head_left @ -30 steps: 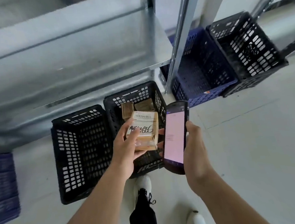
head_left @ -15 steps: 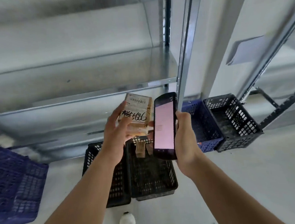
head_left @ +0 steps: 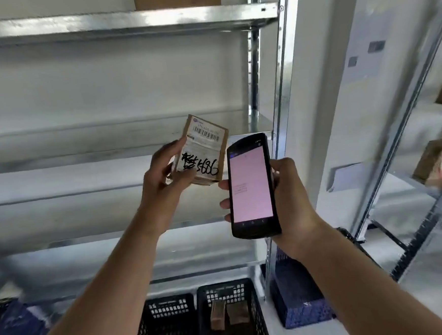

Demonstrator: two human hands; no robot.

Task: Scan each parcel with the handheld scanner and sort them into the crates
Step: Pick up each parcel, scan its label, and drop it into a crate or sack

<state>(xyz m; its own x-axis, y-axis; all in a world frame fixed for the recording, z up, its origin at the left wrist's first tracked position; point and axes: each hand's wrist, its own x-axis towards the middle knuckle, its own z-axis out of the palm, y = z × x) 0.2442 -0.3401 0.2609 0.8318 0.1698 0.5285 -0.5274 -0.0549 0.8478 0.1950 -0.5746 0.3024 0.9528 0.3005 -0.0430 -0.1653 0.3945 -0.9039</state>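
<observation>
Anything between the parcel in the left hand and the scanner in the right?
Nothing. In the head view the parcel and handheld scanner sit side by side with only a narrow bare gap showing the metal shelving behind.

The left hand [head_left: 162, 177] holds up a small brown parcel [head_left: 202, 150] with black writing on its label. Just beside it, the right hand [head_left: 293, 196] holds the scanner [head_left: 250, 186], its pink screen lit. Down below, a black crate [head_left: 231, 314] has two little parcels [head_left: 226, 315] inside.
</observation>
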